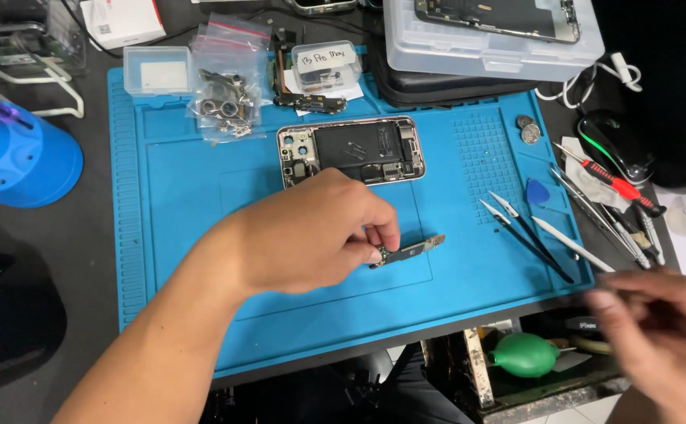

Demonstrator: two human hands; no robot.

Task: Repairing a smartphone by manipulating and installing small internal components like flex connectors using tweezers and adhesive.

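Left hand fingers pinch small dark oblong circuit board, board jutting rightward over blue silicone mat; right hand blurred, grip unclear.

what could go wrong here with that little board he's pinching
1. The left hand pinches the circuit board at one end only, so it might flex or slip onto the blue mat.
2. The blurred right hand is close to the tweezers near the mat's edge and could knock them off.
3. The opened phone lies uncovered nearby.
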